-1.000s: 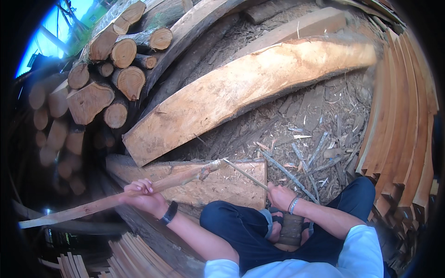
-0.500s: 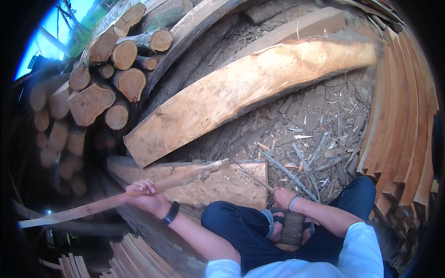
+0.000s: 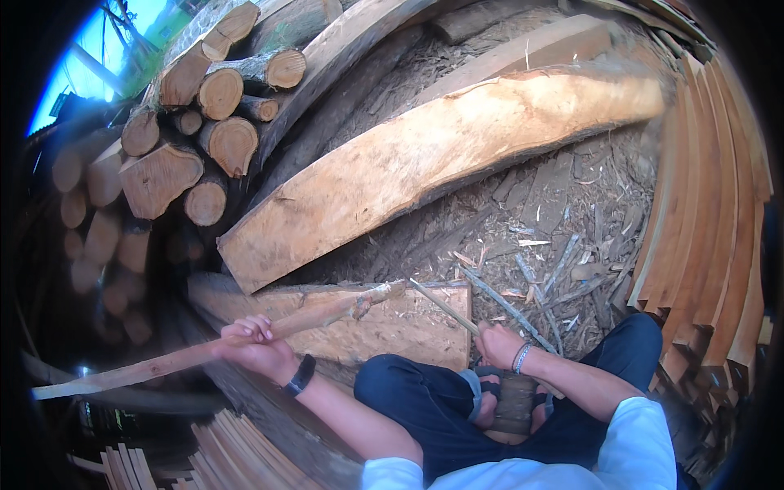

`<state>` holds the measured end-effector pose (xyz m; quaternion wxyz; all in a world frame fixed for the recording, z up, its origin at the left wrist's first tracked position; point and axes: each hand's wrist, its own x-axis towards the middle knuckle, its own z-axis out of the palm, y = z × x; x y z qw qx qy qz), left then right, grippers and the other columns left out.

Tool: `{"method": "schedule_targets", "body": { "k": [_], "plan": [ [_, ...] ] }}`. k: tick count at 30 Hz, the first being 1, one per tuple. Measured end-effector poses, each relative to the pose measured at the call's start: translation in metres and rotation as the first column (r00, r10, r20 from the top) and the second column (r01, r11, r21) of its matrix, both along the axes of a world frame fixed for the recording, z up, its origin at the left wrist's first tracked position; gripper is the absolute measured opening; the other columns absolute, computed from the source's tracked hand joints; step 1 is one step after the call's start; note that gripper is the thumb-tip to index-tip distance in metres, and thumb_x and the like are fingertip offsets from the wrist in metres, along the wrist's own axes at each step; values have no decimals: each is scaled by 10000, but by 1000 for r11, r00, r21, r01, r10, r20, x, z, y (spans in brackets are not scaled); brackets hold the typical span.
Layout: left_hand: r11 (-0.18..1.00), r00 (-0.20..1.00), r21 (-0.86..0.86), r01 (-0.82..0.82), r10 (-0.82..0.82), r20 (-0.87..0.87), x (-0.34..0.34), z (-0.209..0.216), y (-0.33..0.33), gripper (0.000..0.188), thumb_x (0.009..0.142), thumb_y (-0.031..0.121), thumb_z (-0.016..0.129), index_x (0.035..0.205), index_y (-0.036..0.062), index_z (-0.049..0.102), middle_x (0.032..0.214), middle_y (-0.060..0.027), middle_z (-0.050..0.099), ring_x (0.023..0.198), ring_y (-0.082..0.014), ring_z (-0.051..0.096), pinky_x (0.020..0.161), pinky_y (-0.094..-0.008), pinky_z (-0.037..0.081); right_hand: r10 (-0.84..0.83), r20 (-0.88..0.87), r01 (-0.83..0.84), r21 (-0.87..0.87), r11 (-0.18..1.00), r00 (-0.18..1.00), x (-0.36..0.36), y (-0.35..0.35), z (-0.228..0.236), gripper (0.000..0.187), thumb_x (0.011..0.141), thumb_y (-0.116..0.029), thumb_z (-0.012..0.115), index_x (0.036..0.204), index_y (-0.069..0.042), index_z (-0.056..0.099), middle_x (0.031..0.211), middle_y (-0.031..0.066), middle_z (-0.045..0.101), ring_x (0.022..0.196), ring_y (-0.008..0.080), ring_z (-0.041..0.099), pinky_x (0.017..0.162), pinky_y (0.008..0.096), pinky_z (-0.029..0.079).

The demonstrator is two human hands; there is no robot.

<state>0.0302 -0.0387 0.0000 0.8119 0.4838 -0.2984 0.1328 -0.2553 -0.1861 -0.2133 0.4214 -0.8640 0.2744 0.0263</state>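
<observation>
My left hand (image 3: 260, 347) is closed around a long wooden stick (image 3: 318, 317), bark partly off and knotty toward its right end. The stick slants from the far left up to the middle, its right end over a flat-topped timber block (image 3: 433, 314). My right hand (image 3: 498, 345) grips a long thin tool (image 3: 441, 304), which looks like a narrow blade seen edge-on; its exact kind is not clear. Its tip lies close to the stick's right end, and I cannot tell whether they touch. A short pale end shows behind my right wrist.
A thick curved slab (image 3: 441, 155) lies beyond the block. Cut logs (image 3: 220, 94) are stacked at the far left, and sawn boards (image 3: 702, 220) stand along the right. Thin sticks (image 3: 510, 304) and wood chips litter the ground. More boards (image 3: 245, 453) lie at the lower left.
My right hand has shifted slightly left, and the thin tool has turned a little, its pale end now showing behind my wrist. My left hand and the stick stay nearly in place.
</observation>
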Motion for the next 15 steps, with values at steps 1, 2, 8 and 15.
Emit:
{"method": "schedule_targets", "body": {
  "k": [1, 2, 8, 15],
  "plan": [
    [1000, 1000, 1, -3, 3, 2, 1, 1, 1, 626, 889, 696, 309, 645, 122, 366, 514, 3, 294, 437, -109, 309, 448, -214, 271, -39, 9, 39, 14, 999, 999, 2, 0, 9, 238, 846, -155, 537, 916, 73, 537, 740, 280, 635, 739, 430, 651, 689, 482, 538],
    [1000, 1000, 10, -10, 10, 8, 1, 1, 2, 627, 887, 698, 311, 644, 122, 366, 512, 3, 293, 436, -110, 309, 447, -214, 271, -16, -3, 16, 0, 1000, 1000, 4, 2, 4, 237, 844, -155, 539, 911, 73, 538, 736, 278, 635, 733, 429, 652, 685, 481, 539],
    [1000, 1000, 15, 25, -26, 2, -4, -1, -9, 634, 878, 707, 317, 640, 122, 367, 509, 5, 293, 433, -108, 307, 438, -213, 263, 88, -58, -96, -152, 984, 994, -13, 2, -42, 226, 840, -157, 548, 895, 62, 541, 745, 278, 642, 722, 414, 660, 672, 475, 544],
    [999, 999, 18, 32, -33, 17, -4, -2, -8, 634, 876, 705, 321, 635, 121, 372, 499, 5, 297, 426, -105, 304, 425, -215, 253, 61, -65, -65, -61, 996, 996, -2, 0, -30, 251, 853, -159, 537, 925, 80, 512, 718, 277, 632, 717, 425, 654, 643, 482, 537]
  ]
}}
